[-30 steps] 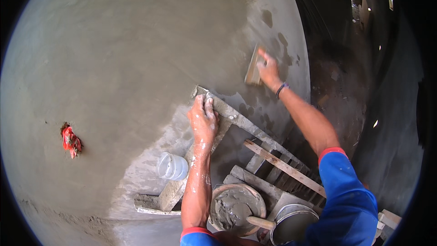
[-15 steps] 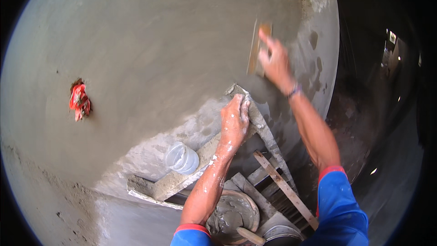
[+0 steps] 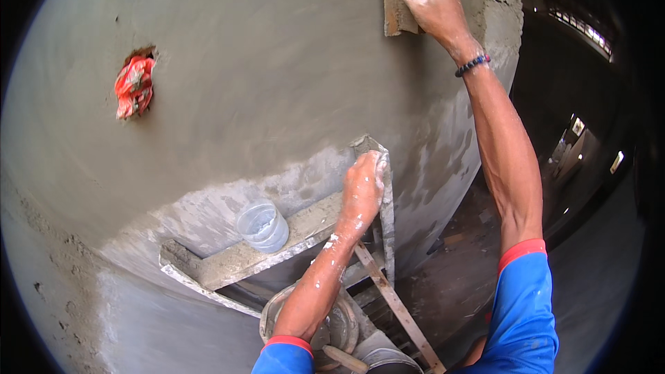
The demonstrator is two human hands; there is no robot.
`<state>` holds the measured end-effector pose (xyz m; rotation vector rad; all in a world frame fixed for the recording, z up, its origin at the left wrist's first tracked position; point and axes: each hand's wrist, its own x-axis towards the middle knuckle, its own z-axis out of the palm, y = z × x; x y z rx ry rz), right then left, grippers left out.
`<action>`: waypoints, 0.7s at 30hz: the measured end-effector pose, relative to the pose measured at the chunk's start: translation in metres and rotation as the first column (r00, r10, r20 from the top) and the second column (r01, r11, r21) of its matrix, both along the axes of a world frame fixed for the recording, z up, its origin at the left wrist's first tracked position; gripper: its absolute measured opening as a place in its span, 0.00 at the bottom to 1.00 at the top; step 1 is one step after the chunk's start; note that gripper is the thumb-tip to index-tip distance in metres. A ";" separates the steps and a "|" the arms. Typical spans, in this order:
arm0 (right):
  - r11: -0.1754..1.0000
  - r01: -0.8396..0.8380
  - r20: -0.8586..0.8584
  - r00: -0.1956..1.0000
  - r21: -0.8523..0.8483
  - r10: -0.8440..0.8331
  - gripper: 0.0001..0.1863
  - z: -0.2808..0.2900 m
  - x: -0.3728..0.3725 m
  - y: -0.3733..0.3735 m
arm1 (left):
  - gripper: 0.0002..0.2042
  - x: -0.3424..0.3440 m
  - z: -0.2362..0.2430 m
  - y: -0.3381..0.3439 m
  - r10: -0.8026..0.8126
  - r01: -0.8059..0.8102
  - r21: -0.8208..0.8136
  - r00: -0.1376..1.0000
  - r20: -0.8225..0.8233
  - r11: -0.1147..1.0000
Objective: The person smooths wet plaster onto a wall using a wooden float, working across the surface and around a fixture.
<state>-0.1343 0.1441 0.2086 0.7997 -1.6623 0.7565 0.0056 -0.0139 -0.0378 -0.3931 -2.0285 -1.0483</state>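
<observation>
My right hand is up high, closed round a flat plastering trowel laid against the wet grey plaster wall; its index finger stretches along the tool. Lower down, my left hand, spotted with white, grips the upper corner of a mortar-crusted wooden frame. On that frame's cross board stands a clear plastic tub beside my left forearm. The palm side of each hand is hidden.
A crumpled red plastic piece fills a hole in the wall. Below my left arm sits a mortar bucket, with a wooden-handled tool near it. A narrow wooden strip slants downward. The wall's broken edge borders a dark space.
My right hand has swept the trowel upward along the wall. My left hand keeps its hold on the wooden frame. The whole view has shifted slightly.
</observation>
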 end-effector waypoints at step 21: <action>0.991 0.023 -0.150 0.989 0.131 -0.003 0.27 0.024 0.026 -0.067 | 0.04 0.009 -0.001 -0.001 -0.040 0.015 0.142 0.985 0.169 0.990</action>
